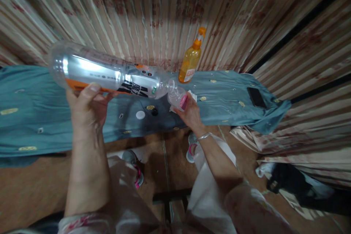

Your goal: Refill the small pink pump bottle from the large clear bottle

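Observation:
My left hand (86, 108) grips a large clear plastic bottle (109, 75) near its base and holds it tipped almost flat, neck pointing right. The bottle's mouth meets a small clear cup with a pink part (178, 100), which my right hand (190, 113) holds just above the teal cloth (41, 117). A white cap (140, 114) and a small black cap (154, 111) lie on the cloth under the bottle. I cannot see whether any liquid is flowing.
An orange bottle with an orange pump top (190, 60) stands at the back by the striped curtain (153, 11). A black phone (256, 97) lies on the cloth at the right. Dark bundled things (290, 182) sit on the floor at lower right.

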Demonstrator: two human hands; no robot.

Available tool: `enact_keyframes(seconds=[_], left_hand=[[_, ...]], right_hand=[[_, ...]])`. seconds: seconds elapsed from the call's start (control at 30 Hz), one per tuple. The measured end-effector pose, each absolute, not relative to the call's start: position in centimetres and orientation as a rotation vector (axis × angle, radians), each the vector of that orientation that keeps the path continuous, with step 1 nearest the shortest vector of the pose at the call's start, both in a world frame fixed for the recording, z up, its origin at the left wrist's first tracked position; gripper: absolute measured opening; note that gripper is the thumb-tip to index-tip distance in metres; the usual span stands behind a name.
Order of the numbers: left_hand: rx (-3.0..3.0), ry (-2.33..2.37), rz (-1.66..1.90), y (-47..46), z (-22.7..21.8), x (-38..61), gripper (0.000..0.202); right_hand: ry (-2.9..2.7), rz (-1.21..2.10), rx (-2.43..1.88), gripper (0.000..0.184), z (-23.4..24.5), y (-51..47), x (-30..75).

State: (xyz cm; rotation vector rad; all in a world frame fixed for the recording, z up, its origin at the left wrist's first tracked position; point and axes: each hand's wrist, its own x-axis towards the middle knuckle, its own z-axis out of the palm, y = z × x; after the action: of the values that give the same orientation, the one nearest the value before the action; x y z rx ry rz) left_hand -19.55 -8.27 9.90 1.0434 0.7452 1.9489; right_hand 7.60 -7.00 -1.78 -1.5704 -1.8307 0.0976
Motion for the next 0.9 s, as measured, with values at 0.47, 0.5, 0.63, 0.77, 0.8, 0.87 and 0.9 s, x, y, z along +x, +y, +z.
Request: enact_keyframes(seconds=[0.47, 0.5, 0.63, 0.77, 0.8, 0.87, 0.9], left_hand=[[0.98, 0.781, 1.961, -8.49, 10.1, -19.45, 0.058], [0.975, 0.782, 1.963, -8.49, 10.09, -19.47, 0.056], [0.987, 0.785, 1.951, -8.53, 10.17, -19.45, 0.053], [0.981, 0.779, 1.963, -8.56, 10.23, -19.36, 0.057], [0.977, 0.782, 1.967, -8.56, 10.2, -19.35, 0.057], [0.975, 0.788, 1.974, -8.56, 10.11, -19.35, 0.056], [0.976, 0.788, 1.977, -8.56, 10.06, -19.37, 0.056]], right_hand=[[-1.817, 0.07, -1.533, 0.081, -2.1, -6.94, 7.57], [-1.816, 0.077, -1.536, 0.081, -2.09, -6.95, 7.55], [-1.817, 0.106, -1.538, 0.082, -2.15, -6.92, 7.58], [-1.823, 0.103, -1.528, 0.083, -2.2, -6.89, 7.62], [-1.826, 0.099, -1.523, 0.084, -2.17, -6.91, 7.61], [-1.831, 0.097, -1.519, 0.084, -2.08, -6.97, 7.57], [-1.832, 0.099, -1.52, 0.085, -2.02, -7.0, 7.54]])
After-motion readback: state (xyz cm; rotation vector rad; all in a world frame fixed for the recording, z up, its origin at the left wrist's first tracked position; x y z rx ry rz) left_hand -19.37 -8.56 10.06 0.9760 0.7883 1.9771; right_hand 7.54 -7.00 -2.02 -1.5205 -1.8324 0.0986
